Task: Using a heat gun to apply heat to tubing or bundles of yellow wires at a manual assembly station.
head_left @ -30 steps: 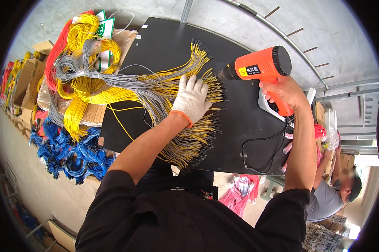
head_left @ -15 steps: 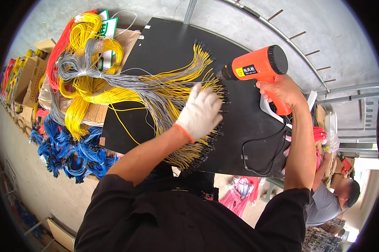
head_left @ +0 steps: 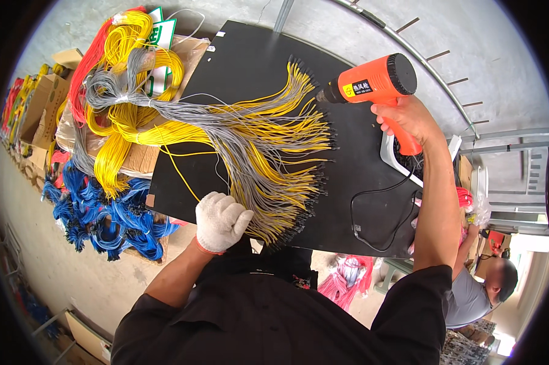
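Note:
My right hand (head_left: 408,118) is wrapped round the grip of an orange heat gun (head_left: 371,80) with a black rear end. Its nozzle points left, close to the far tips of a fanned bundle of yellow and grey wires (head_left: 256,140). Small black ends tip the wires along the fan's right side. At the fan's near left edge, my left hand (head_left: 221,220) in a white knitted glove is closed in a fist. Its curled fingers hide whatever they may hold. A loose yellow wire runs down to the glove.
The wires lie on a black tabletop (head_left: 359,176), with the gun's black cord (head_left: 354,213) looping across it. Coiled yellow wires (head_left: 128,42) and blue wire bundles (head_left: 110,219) are at left. A person in grey (head_left: 469,298) is at right.
My left hand has drawn back from the wire tips toward me and to the left, its fingers curling into a fist. The heat gun has shifted only slightly.

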{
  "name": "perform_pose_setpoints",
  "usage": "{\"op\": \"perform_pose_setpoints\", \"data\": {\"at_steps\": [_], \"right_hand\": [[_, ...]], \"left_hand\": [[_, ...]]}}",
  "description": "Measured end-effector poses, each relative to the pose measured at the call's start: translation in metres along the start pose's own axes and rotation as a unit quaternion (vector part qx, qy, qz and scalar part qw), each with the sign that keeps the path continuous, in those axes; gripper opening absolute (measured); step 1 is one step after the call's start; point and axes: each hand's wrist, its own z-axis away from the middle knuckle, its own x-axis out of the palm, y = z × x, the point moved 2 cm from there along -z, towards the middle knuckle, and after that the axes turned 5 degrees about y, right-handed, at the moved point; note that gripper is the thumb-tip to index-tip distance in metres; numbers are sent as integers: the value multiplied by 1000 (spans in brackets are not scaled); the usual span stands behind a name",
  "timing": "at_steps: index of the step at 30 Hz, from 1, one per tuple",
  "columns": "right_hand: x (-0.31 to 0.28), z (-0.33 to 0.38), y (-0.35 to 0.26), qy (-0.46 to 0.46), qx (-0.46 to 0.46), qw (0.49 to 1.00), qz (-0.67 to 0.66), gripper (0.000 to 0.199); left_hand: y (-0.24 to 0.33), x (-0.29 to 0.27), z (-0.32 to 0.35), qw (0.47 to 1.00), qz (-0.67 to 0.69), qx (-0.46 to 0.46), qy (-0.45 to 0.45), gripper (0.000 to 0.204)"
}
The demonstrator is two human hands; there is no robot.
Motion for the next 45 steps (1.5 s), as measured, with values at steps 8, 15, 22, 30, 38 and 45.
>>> {"op": "perform_pose_setpoints", "data": {"at_steps": [8, 15, 22, 30, 38, 45], "right_hand": [[-21, 34, 2, -38, 34, 998, 40, 30], [-13, 16, 0, -20, 16, 1000, 2, 28], [-19, 20, 0, -56, 18, 998, 37, 31], [-14, -3, -2, -33, 12, 999, 3, 36], [-35, 34, 0, -68, 38, 996, 53, 29], [-11, -12, 6, -23, 10, 1000, -4, 34]], "left_hand": [[10, 23, -34, 1000, 10, -4, -7, 32], [16, 70, -107, 991, -103, 34, -83, 31], [-4, 104, -140, 986, -137, 33, -90, 28], [-23, 153, -163, 952, -238, -21, -188, 43], [-23, 148, -161, 957, -222, -1, -187, 44], [-15, 149, -152, 968, -196, 29, -154, 39]]}}
